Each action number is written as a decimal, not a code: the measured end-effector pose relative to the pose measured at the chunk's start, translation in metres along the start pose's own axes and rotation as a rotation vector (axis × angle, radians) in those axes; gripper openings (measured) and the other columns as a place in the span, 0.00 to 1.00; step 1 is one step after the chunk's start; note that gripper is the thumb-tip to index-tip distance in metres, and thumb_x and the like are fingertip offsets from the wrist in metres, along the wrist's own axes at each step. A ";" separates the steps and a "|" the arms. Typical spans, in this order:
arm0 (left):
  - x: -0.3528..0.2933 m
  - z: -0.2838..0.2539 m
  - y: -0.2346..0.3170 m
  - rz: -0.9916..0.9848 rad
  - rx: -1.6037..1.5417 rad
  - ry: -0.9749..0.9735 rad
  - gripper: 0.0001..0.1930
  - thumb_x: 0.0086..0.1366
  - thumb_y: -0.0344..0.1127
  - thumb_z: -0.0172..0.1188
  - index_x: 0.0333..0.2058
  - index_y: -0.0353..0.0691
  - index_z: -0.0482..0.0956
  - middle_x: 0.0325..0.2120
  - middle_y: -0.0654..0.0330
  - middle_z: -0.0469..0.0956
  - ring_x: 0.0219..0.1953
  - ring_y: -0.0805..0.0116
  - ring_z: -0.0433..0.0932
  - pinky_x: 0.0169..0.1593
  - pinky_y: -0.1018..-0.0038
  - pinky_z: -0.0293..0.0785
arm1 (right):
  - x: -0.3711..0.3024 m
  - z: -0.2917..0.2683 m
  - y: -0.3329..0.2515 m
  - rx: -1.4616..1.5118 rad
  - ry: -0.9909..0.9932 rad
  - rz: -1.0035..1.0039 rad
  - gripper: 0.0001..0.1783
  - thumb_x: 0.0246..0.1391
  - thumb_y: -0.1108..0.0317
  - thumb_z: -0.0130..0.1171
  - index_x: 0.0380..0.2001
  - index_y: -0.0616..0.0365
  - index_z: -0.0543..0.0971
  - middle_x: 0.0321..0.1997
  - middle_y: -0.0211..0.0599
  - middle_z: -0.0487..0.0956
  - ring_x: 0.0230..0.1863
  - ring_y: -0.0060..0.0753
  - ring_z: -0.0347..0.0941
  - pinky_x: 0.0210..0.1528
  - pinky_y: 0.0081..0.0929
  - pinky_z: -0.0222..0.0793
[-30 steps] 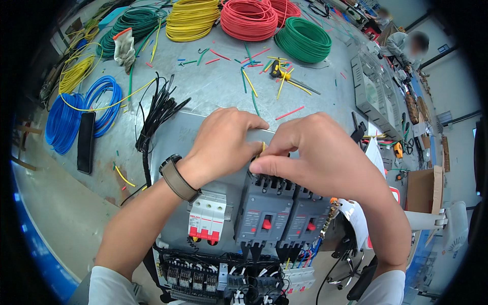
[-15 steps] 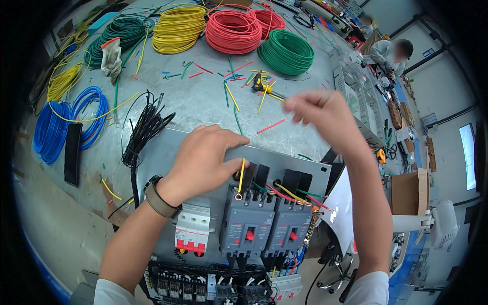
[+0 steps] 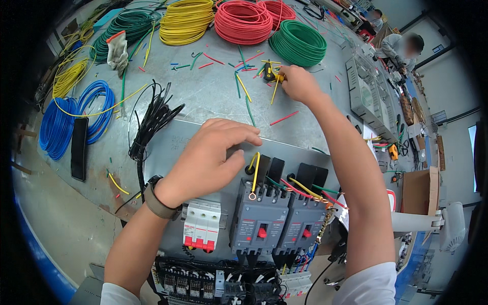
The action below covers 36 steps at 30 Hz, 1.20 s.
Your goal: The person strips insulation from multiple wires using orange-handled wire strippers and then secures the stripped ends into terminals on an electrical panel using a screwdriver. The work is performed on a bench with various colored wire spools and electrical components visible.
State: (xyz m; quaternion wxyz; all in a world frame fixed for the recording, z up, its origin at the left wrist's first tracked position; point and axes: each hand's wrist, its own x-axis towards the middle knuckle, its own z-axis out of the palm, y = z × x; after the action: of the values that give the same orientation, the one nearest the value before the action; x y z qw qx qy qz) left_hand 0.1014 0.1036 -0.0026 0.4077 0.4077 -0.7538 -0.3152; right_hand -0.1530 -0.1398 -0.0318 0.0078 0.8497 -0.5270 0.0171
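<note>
My right hand (image 3: 302, 85) reaches far out over the table, its fingers closed at a black-and-yellow screwdriver (image 3: 269, 74). The hand hides the screwdriver's shaft. My left hand (image 3: 216, 152) is open and empty, fingers spread over the upper edge of the grey metal panel (image 3: 168, 147). Just right of its thumb, a short yellow wire (image 3: 256, 173) with a ring-shaped end hangs over the left grey circuit breaker (image 3: 260, 223). Beside that one is a second grey breaker (image 3: 300, 229), with yellow, red and green wires at its top. A white breaker (image 3: 201, 223) with red levers sits below my left wrist.
Coils of green (image 3: 297, 43), red (image 3: 243, 23), yellow (image 3: 186, 23) and blue wire (image 3: 58, 129) lie around the table. Wire offcuts are scattered across the middle. A black cable bundle (image 3: 152, 119), a glove (image 3: 117, 53) and a cardboard box (image 3: 417, 193) are also near. Another person (image 3: 399, 51) works at the far right.
My right hand has moved away from me and left to the screwdriver, closing there. My left hand has shifted slightly, its thumb now off the yellow wire. The whole view has shifted a little.
</note>
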 end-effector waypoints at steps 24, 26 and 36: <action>-0.045 -0.014 0.043 -0.426 -0.502 -0.074 0.08 0.75 0.29 0.60 0.46 0.31 0.83 0.42 0.59 0.84 0.46 0.74 0.81 0.52 0.74 0.77 | -0.213 -0.203 -0.107 1.405 0.070 -0.497 0.32 0.69 0.38 0.52 0.47 0.63 0.78 0.37 0.48 0.82 0.29 0.31 0.78 0.34 0.28 0.75; -0.049 -0.018 0.054 -0.470 -0.447 -0.103 0.08 0.74 0.29 0.60 0.46 0.32 0.84 0.41 0.59 0.84 0.45 0.74 0.81 0.51 0.74 0.77 | -0.236 -0.213 -0.146 1.069 0.105 -0.286 0.29 0.62 0.41 0.63 0.40 0.63 0.80 0.33 0.45 0.83 0.26 0.32 0.77 0.31 0.27 0.72; -0.043 -0.008 0.067 -0.318 -0.397 -0.111 0.10 0.67 0.25 0.62 0.46 0.33 0.83 0.42 0.54 0.82 0.46 0.62 0.82 0.51 0.68 0.78 | -0.233 -0.196 -0.160 0.809 -0.126 -0.253 0.21 0.70 0.51 0.60 0.40 0.62 0.78 0.24 0.40 0.75 0.22 0.37 0.70 0.28 0.33 0.66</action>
State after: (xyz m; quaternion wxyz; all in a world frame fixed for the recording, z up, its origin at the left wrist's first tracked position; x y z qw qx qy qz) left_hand 0.0983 0.1714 0.0402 0.3831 0.4151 -0.6247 -0.5391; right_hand -0.1175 0.1457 0.1562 -0.3561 0.8417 -0.3688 0.1696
